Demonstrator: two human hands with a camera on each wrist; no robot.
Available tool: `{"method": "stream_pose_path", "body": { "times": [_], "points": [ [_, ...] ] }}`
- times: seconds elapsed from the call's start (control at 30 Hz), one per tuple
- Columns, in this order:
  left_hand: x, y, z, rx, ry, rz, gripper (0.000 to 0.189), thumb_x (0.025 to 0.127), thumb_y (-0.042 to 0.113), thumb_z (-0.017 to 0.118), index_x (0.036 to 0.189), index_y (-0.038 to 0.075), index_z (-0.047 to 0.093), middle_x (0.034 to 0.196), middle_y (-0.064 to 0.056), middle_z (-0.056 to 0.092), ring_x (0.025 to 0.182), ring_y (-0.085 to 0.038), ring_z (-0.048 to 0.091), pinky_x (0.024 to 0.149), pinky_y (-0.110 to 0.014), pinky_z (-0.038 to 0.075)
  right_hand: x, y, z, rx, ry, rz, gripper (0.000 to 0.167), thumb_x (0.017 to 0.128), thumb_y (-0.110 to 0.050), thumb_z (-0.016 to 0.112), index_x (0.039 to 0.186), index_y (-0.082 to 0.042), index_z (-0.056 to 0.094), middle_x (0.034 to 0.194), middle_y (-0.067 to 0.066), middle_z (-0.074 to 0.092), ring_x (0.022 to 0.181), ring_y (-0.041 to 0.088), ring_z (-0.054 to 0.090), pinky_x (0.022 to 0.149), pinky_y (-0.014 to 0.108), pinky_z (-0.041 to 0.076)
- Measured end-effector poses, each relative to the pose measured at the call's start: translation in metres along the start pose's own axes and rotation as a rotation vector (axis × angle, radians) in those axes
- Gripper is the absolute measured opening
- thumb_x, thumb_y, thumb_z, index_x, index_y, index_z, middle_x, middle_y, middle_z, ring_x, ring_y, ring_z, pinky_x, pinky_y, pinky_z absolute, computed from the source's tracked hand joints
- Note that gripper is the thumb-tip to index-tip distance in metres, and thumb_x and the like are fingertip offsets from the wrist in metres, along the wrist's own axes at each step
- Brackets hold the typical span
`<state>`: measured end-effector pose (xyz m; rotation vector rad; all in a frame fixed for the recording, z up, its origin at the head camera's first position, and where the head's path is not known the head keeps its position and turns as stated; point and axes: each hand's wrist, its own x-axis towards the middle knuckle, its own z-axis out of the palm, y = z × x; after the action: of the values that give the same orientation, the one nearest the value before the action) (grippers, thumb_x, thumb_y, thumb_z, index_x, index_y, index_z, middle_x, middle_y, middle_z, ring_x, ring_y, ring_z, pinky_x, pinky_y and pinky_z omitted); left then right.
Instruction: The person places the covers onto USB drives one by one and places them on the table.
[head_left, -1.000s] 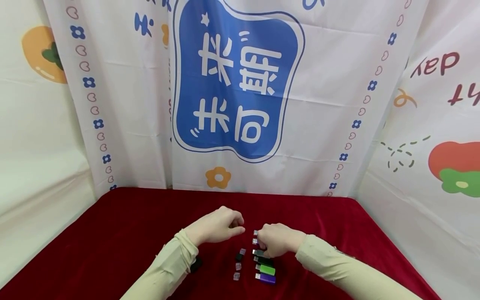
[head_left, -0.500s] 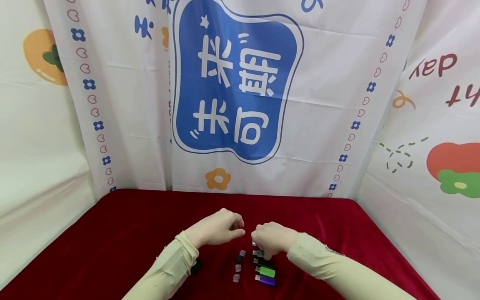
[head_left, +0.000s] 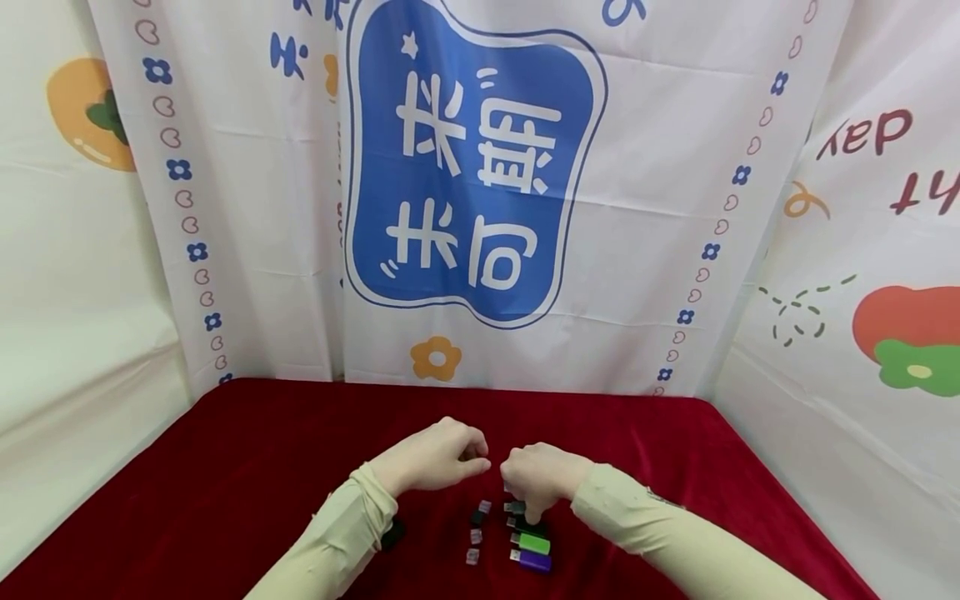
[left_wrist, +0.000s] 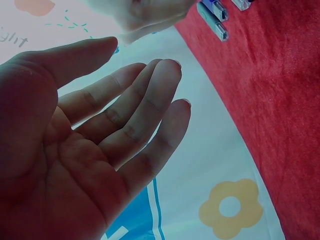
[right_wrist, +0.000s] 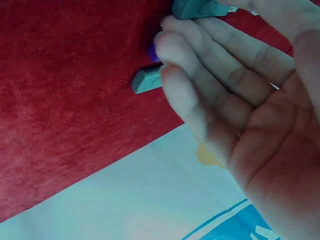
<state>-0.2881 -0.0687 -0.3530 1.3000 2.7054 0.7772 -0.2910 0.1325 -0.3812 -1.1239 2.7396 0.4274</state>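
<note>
My right hand (head_left: 543, 475) is over a row of USB sticks; its thumb and fingers lie on either side of a dark grey USB stick (right_wrist: 197, 7) and appear to pinch it where it lies. A black stick (head_left: 517, 523), a green stick (head_left: 534, 543) and a purple stick (head_left: 531, 562) lie nearer me. Beyond the fingers are the ends of another purple stick (right_wrist: 153, 52) and a pale grey stick (right_wrist: 146, 81), mostly hidden by them. My left hand (head_left: 441, 454), with nothing in it, hovers left of the row, fingers loosely bent, palm showing in the left wrist view.
Left of the sticks, small clear purplish pieces (head_left: 476, 537) and a small black piece (head_left: 477, 517) form a second column. A black object (head_left: 392, 533) sits partly behind my left sleeve. The red cloth (head_left: 300, 433) ends at a printed white curtain (head_left: 637, 333).
My right hand has shifted slightly left over the row, covering the far purple and pale sticks that showed earlier. The dark grey stick keeps about its place. My left hand has stayed still.
</note>
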Motion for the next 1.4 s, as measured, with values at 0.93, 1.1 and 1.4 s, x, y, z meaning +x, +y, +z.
{"method": "stream_pose_path", "body": {
  "times": [0.93,1.1,1.4],
  "points": [
    [0.001,0.001,-0.001,0.014,0.018,-0.001,0.009,0.095,0.018,0.067,0.096,0.012,0.073,0.079,0.011,0.062,0.065,-0.003,0.056,0.062,-0.022,0.049,-0.023,0.03,-0.003,0.266,0.198,-0.014,0.027,0.07,-0.012,0.087,0.064,-0.017,0.061,0.058,-0.012,0.048,0.052,0.003,0.041,0.047,0.02,0.038],
    [0.0,-0.001,0.0,0.024,0.015,-0.009,0.008,0.095,0.018,0.067,0.096,0.012,0.073,0.079,0.011,0.062,0.065,-0.003,0.055,0.062,-0.022,0.049,-0.029,0.036,0.0,0.301,0.235,-0.026,0.016,0.07,-0.012,0.088,0.078,-0.013,0.073,0.066,-0.012,0.057,0.06,0.002,0.05,0.056,0.02,0.046],
    [0.003,-0.002,0.002,0.035,0.005,-0.018,0.009,0.095,0.018,0.067,0.097,0.011,0.073,0.08,0.012,0.063,0.068,-0.002,0.056,0.063,-0.022,0.049,-0.047,0.043,0.002,0.461,0.312,0.025,0.017,0.071,-0.012,0.086,0.086,-0.011,0.078,0.074,-0.013,0.063,0.064,0.003,0.054,0.06,0.023,0.049]
  ]
}}
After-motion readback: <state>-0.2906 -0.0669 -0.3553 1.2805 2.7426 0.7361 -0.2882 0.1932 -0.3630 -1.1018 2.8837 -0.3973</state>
